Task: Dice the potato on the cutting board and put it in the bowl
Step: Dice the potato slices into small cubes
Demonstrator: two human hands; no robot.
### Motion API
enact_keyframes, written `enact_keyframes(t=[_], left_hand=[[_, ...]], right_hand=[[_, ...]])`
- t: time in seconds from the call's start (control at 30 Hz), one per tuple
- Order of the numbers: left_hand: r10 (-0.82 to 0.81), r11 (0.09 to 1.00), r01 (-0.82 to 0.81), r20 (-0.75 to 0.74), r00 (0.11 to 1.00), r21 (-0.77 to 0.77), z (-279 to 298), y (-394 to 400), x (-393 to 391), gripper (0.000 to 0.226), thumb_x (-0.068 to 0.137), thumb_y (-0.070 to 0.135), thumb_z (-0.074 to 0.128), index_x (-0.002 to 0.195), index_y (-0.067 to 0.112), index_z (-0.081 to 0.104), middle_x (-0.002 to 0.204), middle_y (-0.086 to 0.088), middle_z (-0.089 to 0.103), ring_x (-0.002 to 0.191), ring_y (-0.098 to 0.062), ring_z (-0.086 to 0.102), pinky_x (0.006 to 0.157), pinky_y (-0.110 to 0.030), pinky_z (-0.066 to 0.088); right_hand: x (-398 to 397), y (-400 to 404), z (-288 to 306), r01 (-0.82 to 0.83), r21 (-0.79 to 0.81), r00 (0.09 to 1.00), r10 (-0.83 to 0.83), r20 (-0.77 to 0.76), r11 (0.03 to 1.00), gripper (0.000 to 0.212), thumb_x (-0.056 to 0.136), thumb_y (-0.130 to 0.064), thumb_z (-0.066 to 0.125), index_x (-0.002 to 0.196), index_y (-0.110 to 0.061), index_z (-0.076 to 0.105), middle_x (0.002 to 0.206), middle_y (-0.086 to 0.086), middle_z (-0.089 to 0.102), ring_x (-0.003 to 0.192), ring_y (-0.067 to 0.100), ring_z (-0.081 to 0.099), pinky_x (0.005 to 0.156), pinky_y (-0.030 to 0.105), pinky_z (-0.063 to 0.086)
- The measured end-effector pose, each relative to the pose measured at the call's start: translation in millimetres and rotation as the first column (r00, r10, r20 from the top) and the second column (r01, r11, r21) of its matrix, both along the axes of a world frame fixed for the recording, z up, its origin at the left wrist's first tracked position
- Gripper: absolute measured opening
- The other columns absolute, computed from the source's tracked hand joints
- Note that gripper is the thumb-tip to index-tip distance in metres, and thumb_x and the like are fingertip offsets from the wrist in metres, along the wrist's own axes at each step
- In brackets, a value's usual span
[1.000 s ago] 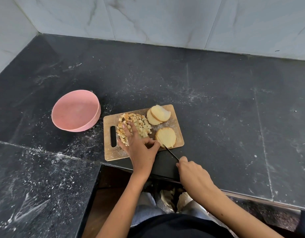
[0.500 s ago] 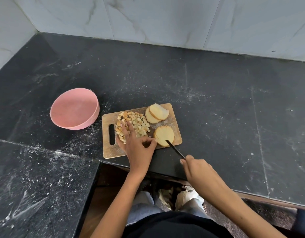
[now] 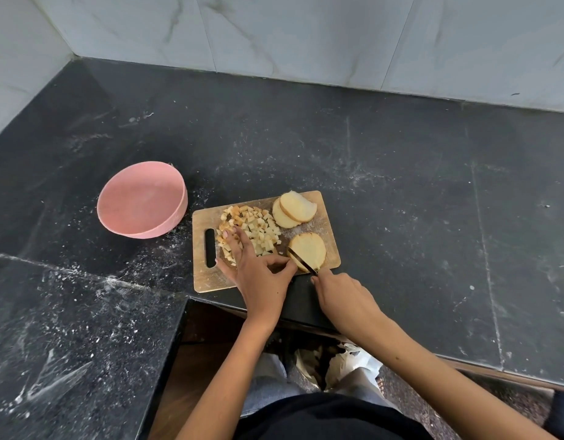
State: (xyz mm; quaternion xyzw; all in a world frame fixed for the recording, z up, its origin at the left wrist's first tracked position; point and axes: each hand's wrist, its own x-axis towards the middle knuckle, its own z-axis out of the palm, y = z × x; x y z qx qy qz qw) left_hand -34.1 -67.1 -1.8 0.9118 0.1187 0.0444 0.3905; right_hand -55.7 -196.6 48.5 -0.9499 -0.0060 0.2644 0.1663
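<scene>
Head view, single moment. Wooden cutting board (image 3: 207,277) lies on the black counter (image 3: 433,217), handle slot toward the left.

Right hand (image 3: 344,296): fingers clenched round the handle of a dark-bladed knife (image 3: 301,261); handle itself hidden inside the grip. Blade runs up and left from the fingers and lies across the near-left edge of a round potato slice (image 3: 309,249), which sits flat on the board just beyond the right fingertips.

Left hand (image 3: 258,277): thumb and forefinger curled together, pinching at the left edge of that same slice, right beside the blade; exact contact is partly hidden by the knuckles. The other left fingers (image 3: 239,241) are stretched forward and rest on the near part of the pile of diced potato (image 3: 258,227).

Diced pile occupies the board's middle-left, under and beyond the left fingertips. Two more potato slices (image 3: 295,208), overlapping, lie at the board's far right corner, well beyond both sets of fingers.

Pink bowl (image 3: 141,201) stands on the counter to the left of the board, apart from the left fingers; no potato visible in it. Marble-look wall tiles (image 3: 306,36) behind.
</scene>
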Motion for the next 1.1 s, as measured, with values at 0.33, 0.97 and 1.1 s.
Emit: enact_keyframes(t=[0.33, 0.97, 1.1], left_hand=[[-0.002, 1.000, 0.003, 0.020, 1.000, -0.026, -5.5, -1.1, -0.2, 0.017, 0.074, 0.027, 0.080, 0.062, 0.032, 0.069, 0.161, -0.001, 0.005, 0.144, -0.006, -0.022, 0.111, -0.045, -0.023], [0.018, 1.000, -0.018, 0.055, 0.998, 0.006, -8.8, -5.6, -2.1, 0.023, 0.073, 0.022, 0.079, 0.058, 0.031, 0.064, 0.158, 0.005, 0.004, 0.147, -0.013, -0.017, 0.111, -0.043, -0.025], [0.021, 1.000, -0.021, 0.064, 0.998, -0.003, -7.8, -5.2, -2.3, 0.030, 0.074, 0.022, 0.079, 0.058, 0.037, 0.058, 0.158, 0.004, 0.005, 0.148, -0.014, -0.014, 0.112, -0.045, -0.022]], right_hand=[[10.7, 12.2, -9.7, 0.004, -0.082, 0.998, -0.009, -0.057, 0.997, 0.020, 0.102, -0.012, 0.034, 0.115, -0.006, 0.046, 0.115, 0.013, 0.060, 0.104, 0.034, 0.061, 0.070, 0.036, 0.038], [-27.2, -18.5, 3.0, -0.071, -0.115, 0.995, 0.062, -0.079, 0.991, 0.017, 0.106, -0.026, 0.023, 0.094, -0.014, 0.028, 0.107, 0.012, 0.061, 0.098, 0.034, 0.061, 0.067, 0.036, 0.036], [-30.7, -23.6, 3.5, -0.080, -0.117, 0.993, 0.069, -0.097, 0.990, 0.018, 0.105, -0.028, 0.024, 0.096, -0.015, 0.033, 0.109, 0.012, 0.060, 0.100, 0.034, 0.061, 0.068, 0.035, 0.036]])
